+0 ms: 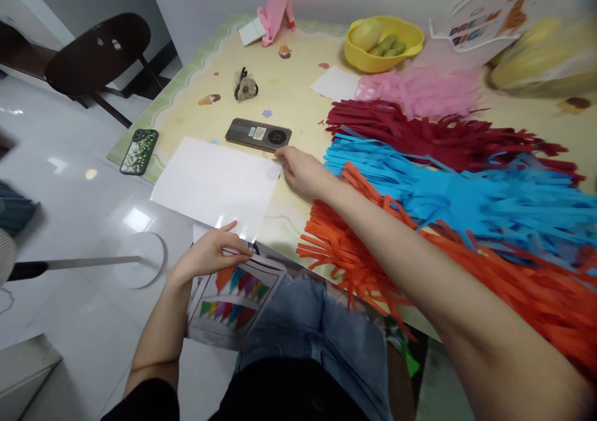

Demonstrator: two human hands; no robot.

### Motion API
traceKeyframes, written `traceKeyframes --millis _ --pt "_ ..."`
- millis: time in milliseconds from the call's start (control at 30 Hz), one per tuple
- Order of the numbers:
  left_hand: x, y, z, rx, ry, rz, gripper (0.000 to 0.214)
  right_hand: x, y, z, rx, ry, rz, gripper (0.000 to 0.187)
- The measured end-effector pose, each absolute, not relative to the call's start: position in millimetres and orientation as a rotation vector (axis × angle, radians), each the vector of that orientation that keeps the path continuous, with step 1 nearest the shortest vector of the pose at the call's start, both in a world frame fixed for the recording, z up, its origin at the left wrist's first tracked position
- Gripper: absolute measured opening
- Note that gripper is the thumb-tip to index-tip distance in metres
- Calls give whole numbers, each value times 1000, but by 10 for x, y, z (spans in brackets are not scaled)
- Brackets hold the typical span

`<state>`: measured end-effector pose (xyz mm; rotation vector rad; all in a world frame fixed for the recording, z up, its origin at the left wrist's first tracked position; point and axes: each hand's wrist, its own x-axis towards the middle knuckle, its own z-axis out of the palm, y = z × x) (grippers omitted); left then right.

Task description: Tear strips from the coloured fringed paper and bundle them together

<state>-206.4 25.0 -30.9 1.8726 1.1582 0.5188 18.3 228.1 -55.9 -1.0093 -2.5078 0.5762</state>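
A glossy white sheet (217, 181) lies at the near left part of the table, its near edge by the table's rim. My right hand (302, 171) reaches across and pinches its far right corner. At the near right corner, my left hand (212, 254) has thumb and fingertips closed on the edge, with one finger stretched over the sheet. Below that hand, over my lap, is a printed packet (233, 303) with pictures of colourful bunting. Just beyond the right fingertips lies a dark grey flat device (258, 135) with a round dial.
Fringed bundles in orange (347, 247), blue (466, 197), dark red (433, 136) and pink (420, 91) fill the table's right side. Further back stands a yellow bowl (361, 63) of fruit. A phone (139, 152), a hair clip (245, 86) and a chair (100, 51) are leftward.
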Motion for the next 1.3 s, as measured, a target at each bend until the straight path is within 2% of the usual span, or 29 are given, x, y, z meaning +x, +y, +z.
traceKeyframes --millis 233,433,800,933,1100,1233,1300 --pt "-2059 215 -296 1852 1200 490 14 88 2141 -606 -747 -2524 619 46" --pt "-2044 208 -289 1837 1210 488 13 104 2226 -640 -887 -2495 582 46" --pt "-2041 189 -305 1825 1221 524 12 84 2275 -637 -878 -2498 567 45" --pt "-2040 192 -301 1830 1220 526 13 48 2329 -642 -997 -2458 696 45" --pt "-2036 191 -279 1846 1220 496 14 -110 2305 -575 -1286 -2538 538 49" --pt "-2036 178 -284 1824 1217 529 14 -186 2280 -514 -1336 -2563 625 21" --pt "-2039 173 -298 1820 1209 554 15 -172 2267 -494 -1336 -2547 650 15"
